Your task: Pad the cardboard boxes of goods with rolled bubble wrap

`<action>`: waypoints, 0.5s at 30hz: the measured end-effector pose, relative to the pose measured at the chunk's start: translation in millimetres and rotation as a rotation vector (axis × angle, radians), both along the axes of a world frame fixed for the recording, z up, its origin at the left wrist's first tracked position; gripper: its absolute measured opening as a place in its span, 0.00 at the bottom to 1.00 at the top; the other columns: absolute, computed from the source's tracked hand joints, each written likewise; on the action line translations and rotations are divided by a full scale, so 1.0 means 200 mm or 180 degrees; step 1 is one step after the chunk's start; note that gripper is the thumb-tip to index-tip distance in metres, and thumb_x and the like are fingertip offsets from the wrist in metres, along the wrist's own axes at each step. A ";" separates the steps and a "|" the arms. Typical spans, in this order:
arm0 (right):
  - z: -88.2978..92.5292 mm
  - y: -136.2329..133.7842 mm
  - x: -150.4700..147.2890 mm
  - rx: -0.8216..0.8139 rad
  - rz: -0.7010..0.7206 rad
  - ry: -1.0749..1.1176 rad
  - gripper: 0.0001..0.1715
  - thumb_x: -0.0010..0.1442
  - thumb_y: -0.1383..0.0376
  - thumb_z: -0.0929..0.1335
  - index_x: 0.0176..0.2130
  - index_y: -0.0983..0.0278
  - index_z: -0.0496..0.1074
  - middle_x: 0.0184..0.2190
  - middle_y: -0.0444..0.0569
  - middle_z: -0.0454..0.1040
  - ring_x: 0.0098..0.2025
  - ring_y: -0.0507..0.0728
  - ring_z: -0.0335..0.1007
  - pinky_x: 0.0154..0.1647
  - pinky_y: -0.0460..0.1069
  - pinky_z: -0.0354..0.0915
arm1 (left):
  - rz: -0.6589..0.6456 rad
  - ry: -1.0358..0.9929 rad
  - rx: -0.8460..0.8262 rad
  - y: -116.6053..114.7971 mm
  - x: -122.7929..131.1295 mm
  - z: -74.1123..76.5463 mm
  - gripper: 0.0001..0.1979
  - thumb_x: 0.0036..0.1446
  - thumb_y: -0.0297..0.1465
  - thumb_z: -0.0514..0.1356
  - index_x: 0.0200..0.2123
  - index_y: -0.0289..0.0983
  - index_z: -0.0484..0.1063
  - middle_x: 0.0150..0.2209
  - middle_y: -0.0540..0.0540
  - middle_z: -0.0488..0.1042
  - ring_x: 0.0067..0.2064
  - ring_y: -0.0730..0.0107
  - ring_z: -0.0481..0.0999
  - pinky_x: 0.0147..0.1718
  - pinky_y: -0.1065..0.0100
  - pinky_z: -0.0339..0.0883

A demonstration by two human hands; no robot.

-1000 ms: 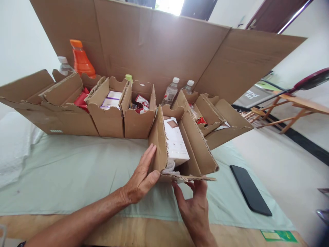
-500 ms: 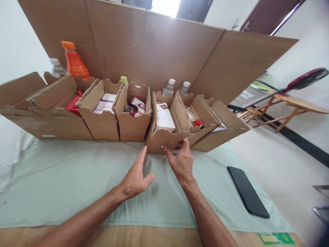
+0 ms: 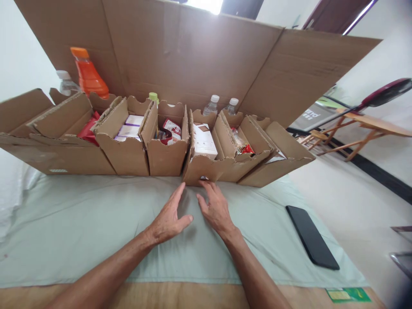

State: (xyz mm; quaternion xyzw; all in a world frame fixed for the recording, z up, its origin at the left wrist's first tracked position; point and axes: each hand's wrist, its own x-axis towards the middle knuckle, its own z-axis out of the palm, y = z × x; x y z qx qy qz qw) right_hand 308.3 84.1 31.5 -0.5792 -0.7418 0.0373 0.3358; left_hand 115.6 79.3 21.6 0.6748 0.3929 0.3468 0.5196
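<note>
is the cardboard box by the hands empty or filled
Filled: the cardboard box is open-topped, with a white carton lying inside.

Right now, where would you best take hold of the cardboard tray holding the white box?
Probably by the near end wall of the cardboard tray, coming from the front. Neighbouring trays crowd both long sides, while the notched end wall faces the left hand and right hand, open just before it.

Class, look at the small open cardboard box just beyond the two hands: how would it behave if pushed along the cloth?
The cardboard box would probably slide stiffly rather than flop: its corrugated walls stand upright. It likely drags, perhaps rucking the green cloth beneath. The white carton filling it suggests some weight, so tipping seems unlikely.
</note>
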 end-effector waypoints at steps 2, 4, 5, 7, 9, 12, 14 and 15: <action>-0.01 0.04 0.01 -0.0093 -0.0029 0.0042 0.29 0.64 0.66 0.64 0.64 0.63 0.67 0.59 0.59 0.74 0.59 0.66 0.71 0.58 0.64 0.71 | -0.0066 -0.0043 0.0006 0.02 -0.01 0.00 0.49 0.55 0.32 0.62 0.75 0.37 0.42 0.77 0.35 0.43 0.76 0.44 0.46 0.71 0.39 0.45; -0.01 0.06 0.02 -0.0193 -0.0035 0.0089 0.33 0.64 0.66 0.64 0.67 0.63 0.63 0.60 0.60 0.73 0.60 0.65 0.71 0.57 0.63 0.72 | -0.0134 -0.0071 0.0010 0.03 -0.01 0.00 0.48 0.55 0.32 0.62 0.75 0.39 0.43 0.77 0.37 0.42 0.76 0.44 0.45 0.71 0.39 0.45; -0.01 0.07 0.02 -0.0240 -0.0036 0.0112 0.34 0.64 0.65 0.64 0.68 0.64 0.62 0.60 0.61 0.72 0.59 0.65 0.72 0.55 0.62 0.73 | -0.0158 -0.0078 0.0011 0.03 -0.01 0.00 0.48 0.55 0.32 0.62 0.75 0.39 0.43 0.77 0.37 0.42 0.76 0.44 0.45 0.71 0.39 0.45; -0.01 0.09 0.03 -0.0314 -0.0058 0.0161 0.36 0.63 0.65 0.65 0.69 0.64 0.61 0.60 0.61 0.72 0.57 0.64 0.74 0.52 0.61 0.75 | -0.0184 -0.0082 0.0009 0.03 -0.01 -0.01 0.48 0.55 0.32 0.62 0.75 0.39 0.44 0.77 0.38 0.41 0.76 0.44 0.45 0.72 0.39 0.44; -0.02 0.09 0.03 -0.0351 -0.0095 0.0211 0.37 0.61 0.64 0.65 0.68 0.64 0.62 0.60 0.61 0.73 0.53 0.64 0.76 0.48 0.60 0.76 | -0.0176 -0.0081 -0.0001 0.03 -0.01 -0.01 0.48 0.55 0.32 0.62 0.75 0.39 0.44 0.77 0.37 0.42 0.76 0.44 0.46 0.71 0.38 0.44; 0.03 0.07 0.03 -0.0349 -0.0125 0.0284 0.30 0.61 0.63 0.66 0.61 0.65 0.69 0.55 0.61 0.76 0.45 0.62 0.79 0.40 0.57 0.76 | -0.0096 -0.0098 -0.0001 0.02 -0.01 -0.01 0.47 0.55 0.30 0.63 0.75 0.40 0.47 0.76 0.36 0.46 0.75 0.42 0.49 0.71 0.37 0.45; 0.13 0.03 0.01 -0.0287 -0.0143 0.0351 0.24 0.63 0.63 0.65 0.57 0.64 0.72 0.49 0.58 0.79 0.40 0.60 0.79 0.37 0.54 0.75 | -0.0029 -0.0135 0.0018 0.02 0.00 0.00 0.46 0.53 0.30 0.63 0.74 0.38 0.50 0.75 0.34 0.51 0.75 0.42 0.51 0.71 0.37 0.46; 0.20 0.02 -0.02 -0.0220 -0.0132 0.0405 0.22 0.65 0.62 0.64 0.56 0.63 0.72 0.46 0.56 0.80 0.38 0.58 0.78 0.37 0.53 0.75 | 0.0004 -0.0163 0.0030 0.02 0.00 0.00 0.45 0.53 0.30 0.64 0.73 0.38 0.52 0.74 0.33 0.53 0.74 0.42 0.53 0.70 0.38 0.47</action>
